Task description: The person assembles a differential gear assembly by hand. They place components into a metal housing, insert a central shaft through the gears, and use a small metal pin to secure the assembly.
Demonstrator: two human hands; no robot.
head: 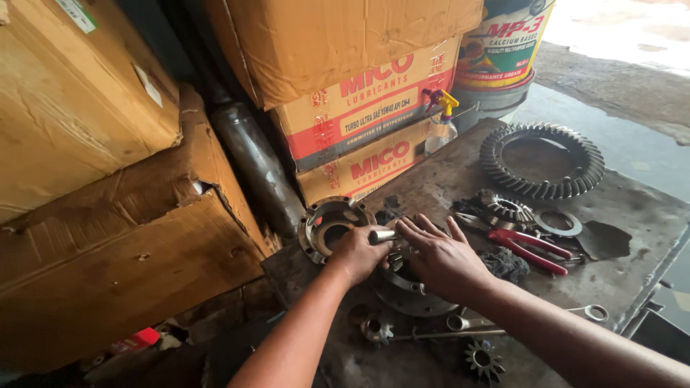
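My left hand (357, 253) is closed around a short shiny steel pin (383, 236), holding it level over a round dark metal gear housing (410, 293) on the bench. My right hand (440, 257) lies flat on top of that housing, fingers spread and pointing left, its fingertips touching the pin's end. A flanged metal cover (325, 224) with bolt holes leans just behind my left hand.
A large ring gear (541, 160), smaller bevel gears (507, 210), a washer (559, 222), red-handled pliers (530, 248) and a spanner (496, 327) lie on the greasy bench (632, 215). Stacked cardboard boxes (359, 93), a spray bottle (440, 126) and a grease pail (503, 50) stand behind.
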